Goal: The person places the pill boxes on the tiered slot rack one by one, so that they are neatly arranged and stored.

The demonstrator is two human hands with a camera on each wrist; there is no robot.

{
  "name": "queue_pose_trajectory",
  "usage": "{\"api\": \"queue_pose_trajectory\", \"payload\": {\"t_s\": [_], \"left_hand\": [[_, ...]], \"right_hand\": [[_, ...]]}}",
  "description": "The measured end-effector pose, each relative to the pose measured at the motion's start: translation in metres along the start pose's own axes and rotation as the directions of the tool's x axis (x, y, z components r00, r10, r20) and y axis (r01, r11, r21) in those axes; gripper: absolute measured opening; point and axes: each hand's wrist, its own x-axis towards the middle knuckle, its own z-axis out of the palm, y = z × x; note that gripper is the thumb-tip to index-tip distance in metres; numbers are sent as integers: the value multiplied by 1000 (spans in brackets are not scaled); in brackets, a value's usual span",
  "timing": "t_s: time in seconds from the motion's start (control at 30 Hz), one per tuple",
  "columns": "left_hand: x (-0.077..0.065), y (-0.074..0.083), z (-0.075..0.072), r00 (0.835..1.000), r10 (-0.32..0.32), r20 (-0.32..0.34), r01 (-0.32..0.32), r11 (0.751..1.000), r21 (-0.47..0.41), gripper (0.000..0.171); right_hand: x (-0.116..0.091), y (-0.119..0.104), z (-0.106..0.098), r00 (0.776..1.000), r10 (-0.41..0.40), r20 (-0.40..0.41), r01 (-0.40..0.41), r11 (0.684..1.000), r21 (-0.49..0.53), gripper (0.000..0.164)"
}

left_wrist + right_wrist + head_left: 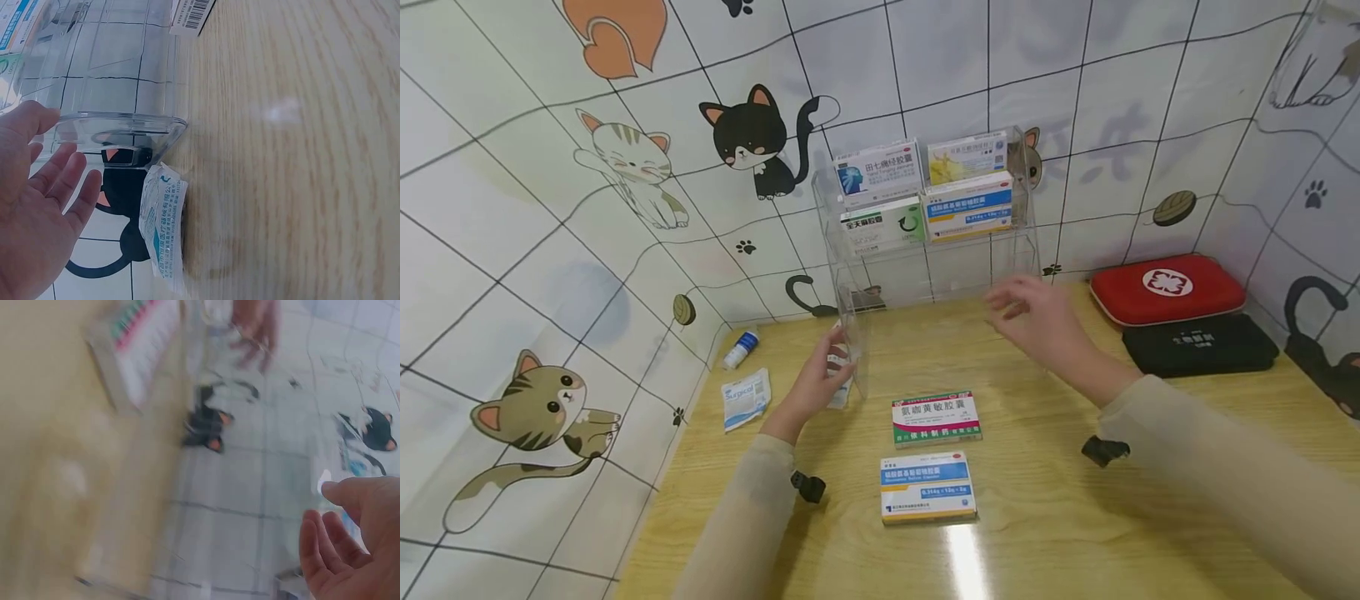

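Left hand (pixel 818 379): beside the near left side of the clear rack (pixel 134 117); fingers spread and slightly bent, thumb near the panel's edge, contact unclear; grasping nothing that I can make out.
Right hand (pixel 1033 321): raised near the rack's right side, below the shelf boxes; fingers loosely bent, thumb apart, nothing held.
Rack: upright on the tabletop (pixel 1045 508), against the wall (pixel 925 50) or just in front of it; cannot tell which.
Shelf boxes: four, two by two. Back: capsule box (pixel 880 171) left, yellow-white box (pixel 967 158) right. Front: green-white box (pixel 882 227) left, blue-orange box (pixel 970 208) right.
Tabletop boxes: pink-green box (pixel 936 418), lying flat; matching blue-orange one (pixel 927 487) nearer the person, also flat, apart.
Left side: white packet (pixel 164 225) at the rack's foot; Surgical packet (pixel 747 400); small bottle (pixel 741 350) lying down.
Right side: red case (pixel 1120 292), black pouch (pixel 1198 354) just in front.
Right wrist view: blurred.
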Motion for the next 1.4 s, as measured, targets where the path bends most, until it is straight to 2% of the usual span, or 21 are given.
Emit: {"api": "queue_pose_trajectory", "payload": {"t_s": [0.13, 0.37, 0.53, 0.63, 0.73, 0.83, 1.0, 1.17, 1.2, 1.3, 1.4], "left_hand": [[0, 2, -3, 1000, -20, 8, 20, 1000, -10, 69], [2, 2, -4, 1000, -22, 13, 22, 1000, -17, 68], [3, 1, -4, 1000, -21, 9, 21, 1000, -4, 66], [3, 2, -4, 1000, -17, 15, 18, 1000, -5, 66], [3, 3, -4, 1000, -7, 18, 7, 1000, -4, 66], [4, 3, -4, 1000, 9, 14, -9, 1000, -7, 68], [4, 2, -3, 999, 44, -4, -44, 999, -24, 69], [3, 3, -3, 1000, 16, 8, -16, 1000, -27, 68], [3, 2, -3, 1000, 14, 12, -14, 1000, -23, 67], [2, 3, -3, 1000, 10, 15, -10, 1000, -27, 67], [2, 3, -3, 1000, 8, 16, -7, 1000, -23, 68]], "right_hand": [[-37, -2, 22, 985, 46, 164, -62, 994, 91, 23], [-85, -18, 45, 919, 53, 390, -127, 978, 168, 22], [-113, -24, 58, 861, 50, 506, -170, 966, 193, 25], [-124, -26, 63, 833, 77, 549, -201, 965, 170, 38], [-130, -27, 66, 816, 91, 570, -217, 964, 156, 52], [-132, -28, 68, 809, 80, 583, -208, 966, 156, 59], [-133, -28, 70, 802, 77, 592, -203, 968, 149, 58], [-132, -35, 66, 775, 147, 614, -303, 940, 158, 55], [-131, -37, 64, 777, 159, 610, -317, 935, 159, 52], [-128, -42, 58, 802, 182, 568, -333, 927, 173, 39], [-124, -43, 53, 856, 165, 490, -288, 939, 188, 25]]}}
